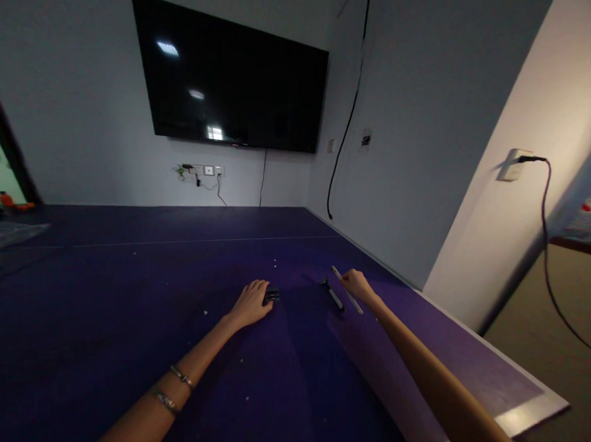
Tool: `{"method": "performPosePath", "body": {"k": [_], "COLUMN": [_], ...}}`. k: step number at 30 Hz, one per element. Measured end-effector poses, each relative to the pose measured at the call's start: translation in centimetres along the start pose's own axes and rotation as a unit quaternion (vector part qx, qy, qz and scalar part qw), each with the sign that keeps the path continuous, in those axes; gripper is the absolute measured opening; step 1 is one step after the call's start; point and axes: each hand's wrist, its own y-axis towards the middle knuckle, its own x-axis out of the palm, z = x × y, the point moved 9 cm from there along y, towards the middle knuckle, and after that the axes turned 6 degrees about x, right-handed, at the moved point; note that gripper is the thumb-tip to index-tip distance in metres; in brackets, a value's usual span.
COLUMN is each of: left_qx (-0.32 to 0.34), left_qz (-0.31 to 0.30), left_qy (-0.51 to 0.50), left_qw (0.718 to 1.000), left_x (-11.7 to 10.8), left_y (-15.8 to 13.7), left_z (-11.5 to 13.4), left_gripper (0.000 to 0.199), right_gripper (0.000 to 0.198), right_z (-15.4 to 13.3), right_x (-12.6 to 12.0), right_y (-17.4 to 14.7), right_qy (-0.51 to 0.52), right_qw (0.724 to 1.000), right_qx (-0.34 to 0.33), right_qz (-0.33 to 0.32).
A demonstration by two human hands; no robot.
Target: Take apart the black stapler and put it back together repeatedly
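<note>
My left hand (252,304) rests on the purple tabletop, its fingers curled around the side of a small black ridged object (272,294). The kind of that object is too dark and small to make out. To the right, my right hand (358,286) pinches a thin pale stick (355,305), which slants across the surface with both ends showing. Between the two hands, closer to the right one, lies a razor (335,298) with a dark head and a grey-and-black handle. Neither hand touches the razor.
Small white scraps (275,262) dot the purple table (194,360). Clear plastic wrapping (9,235) and an orange item (8,198) lie at the far left. A television (237,78) hangs above wall sockets (209,170). A black cable (348,121) dangles by the right wall.
</note>
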Motion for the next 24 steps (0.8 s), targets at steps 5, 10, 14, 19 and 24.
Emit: {"method": "performPosePath", "body": {"k": [5, 10, 14, 19, 24], "left_qx": [0.003, 0.003, -0.004, -0.01, -0.004], "left_qz": [-0.039, -0.032, -0.028, -0.027, -0.028], "left_qy": [-0.01, -0.022, -0.034, -0.046, -0.069], "left_qw": [0.999, 0.999, 0.999, 0.999, 0.997], "left_x": [1.5, 1.6, 1.5, 1.5, 1.8], "left_y": [0.3, 0.4, 0.3, 0.3, 0.9], "left_z": [-0.5, -1.3, -1.7, -1.9, -2.1], "left_gripper": [0.061, 0.058, 0.057, 0.057, 0.056], "right_gripper": [0.02, 0.024, 0.024, 0.021, 0.023], "right_z": [1.5, 1.6, 1.5, 1.4, 1.0], "right_x": [2.1, 3.0, 3.1, 3.0, 2.0], "right_y": [0.2, 0.3, 0.3, 0.1, -0.3], "right_qy": [-0.068, -0.096, -0.103, -0.103, -0.098], "right_qw": [0.997, 0.995, 0.994, 0.994, 0.995], "right_qx": [0.012, 0.011, 0.011, 0.01, 0.004], "right_qz": [-0.016, -0.022, -0.023, -0.02, -0.011]}}
